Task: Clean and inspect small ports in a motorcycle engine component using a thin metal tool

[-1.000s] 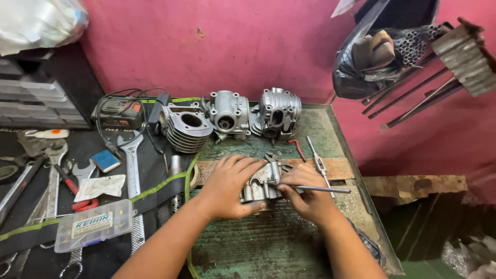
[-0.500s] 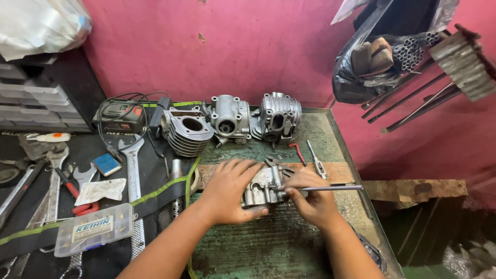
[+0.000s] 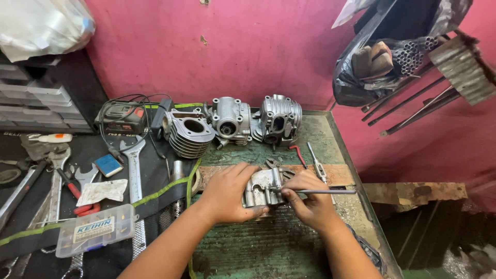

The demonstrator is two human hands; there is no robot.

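Nearest, the left hand (image 3: 227,194) lies spread over the left side of a grey finned engine part (image 3: 262,188), pressing it to the green workbench (image 3: 310,248) near the bench's middle. The right hand (image 3: 310,199) sits just right of the part, fingers pinched around a thin metal rod (image 3: 323,191). The rod's long axis runs left to right, its tip touching the part's right face (free end pointing right). Farther back stand three engine castings (image 3: 230,121).
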